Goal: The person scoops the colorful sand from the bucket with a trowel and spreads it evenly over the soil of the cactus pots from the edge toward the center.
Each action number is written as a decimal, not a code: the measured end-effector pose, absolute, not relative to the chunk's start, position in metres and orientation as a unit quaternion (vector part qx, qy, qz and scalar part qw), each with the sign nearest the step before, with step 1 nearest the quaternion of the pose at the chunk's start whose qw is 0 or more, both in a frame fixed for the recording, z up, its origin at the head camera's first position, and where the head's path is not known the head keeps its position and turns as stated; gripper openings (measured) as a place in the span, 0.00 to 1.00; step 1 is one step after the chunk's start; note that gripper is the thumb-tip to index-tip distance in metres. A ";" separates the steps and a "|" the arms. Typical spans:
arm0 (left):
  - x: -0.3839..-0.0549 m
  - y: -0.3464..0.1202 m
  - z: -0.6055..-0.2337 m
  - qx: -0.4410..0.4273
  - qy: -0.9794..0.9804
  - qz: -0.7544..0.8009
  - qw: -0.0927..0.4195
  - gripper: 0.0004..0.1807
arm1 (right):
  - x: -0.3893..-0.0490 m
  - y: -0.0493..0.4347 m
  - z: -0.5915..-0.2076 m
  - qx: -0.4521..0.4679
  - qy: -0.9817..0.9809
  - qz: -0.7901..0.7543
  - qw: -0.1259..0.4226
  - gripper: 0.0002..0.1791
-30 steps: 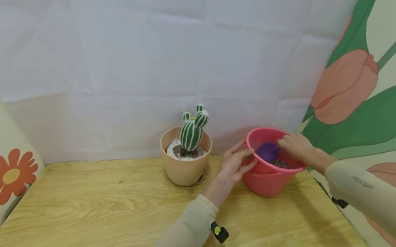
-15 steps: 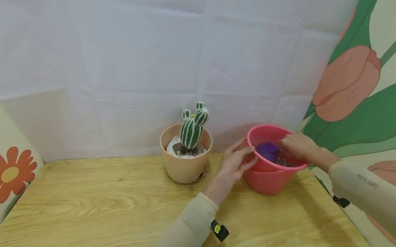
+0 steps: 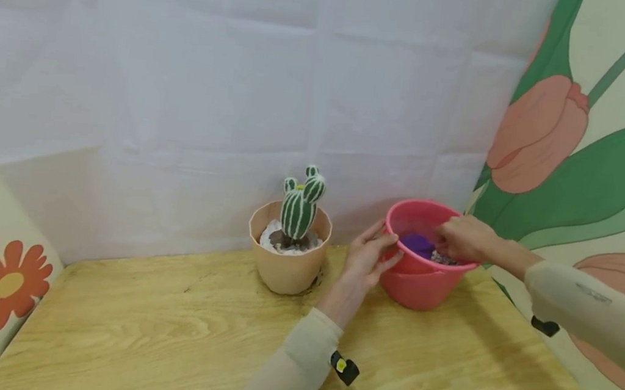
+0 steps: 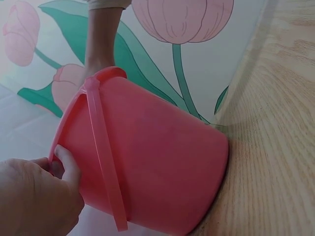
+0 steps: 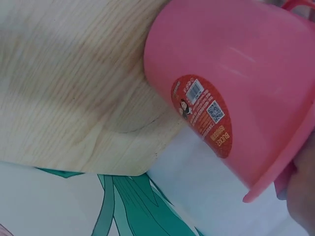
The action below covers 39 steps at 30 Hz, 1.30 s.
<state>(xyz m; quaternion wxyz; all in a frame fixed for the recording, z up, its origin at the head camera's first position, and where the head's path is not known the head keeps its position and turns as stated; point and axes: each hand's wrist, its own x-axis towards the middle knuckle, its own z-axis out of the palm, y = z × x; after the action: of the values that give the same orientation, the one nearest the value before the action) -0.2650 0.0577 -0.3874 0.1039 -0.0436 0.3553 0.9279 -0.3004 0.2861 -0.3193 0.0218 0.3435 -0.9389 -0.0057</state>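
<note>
A pink bucket (image 3: 418, 289) stands on the wooden table at the right, its handle (image 4: 106, 157) hanging down the side. My left hand (image 3: 362, 261) grips the bucket's near-left rim, with the thumb (image 4: 69, 167) on the outer wall. Inside the bucket my right hand (image 3: 466, 236) is curled round the grip of a purple scoop (image 3: 416, 244), whose grip is hidden by the fingers. The scoop's blade is down at dark, loose gravel-like bits (image 3: 442, 258). In the right wrist view, only part of the right hand (image 5: 302, 187) shows past the rim.
Left of the bucket stands a peach flowerpot (image 3: 287, 272) with a green-and-white cactus (image 3: 298, 215) in white and brown filling. Dark crumbs lie around its base on the table (image 3: 169, 331). A white cloth (image 3: 199, 100) hangs behind; a flower-painted wall (image 3: 609, 200) borders the right.
The right hand has moved slightly down and the purple scoop sits lower in the bucket. The left hand keeps its grip on the rim.
</note>
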 end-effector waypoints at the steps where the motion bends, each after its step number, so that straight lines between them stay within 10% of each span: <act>1: -0.265 0.058 -0.387 -0.044 0.355 0.928 0.103 0.31 | -0.299 0.287 -0.319 0.337 -0.941 0.003 0.015 0.21; 18: -0.263 0.059 -0.389 -0.039 0.356 0.927 0.108 0.34 | -0.287 0.306 -0.305 0.279 -0.913 0.252 -0.158 0.06; 39: -0.268 0.057 -0.389 -0.038 0.352 0.929 0.112 0.34 | -0.276 0.326 -0.274 0.232 -0.928 0.265 -0.121 0.07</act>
<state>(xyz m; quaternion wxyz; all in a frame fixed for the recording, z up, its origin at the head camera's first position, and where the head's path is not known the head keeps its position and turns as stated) -0.2680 0.0569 -0.3895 0.1118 -0.0376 0.3518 0.9286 -0.2756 0.3263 -0.2739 -0.1206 0.2319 -0.9281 0.2652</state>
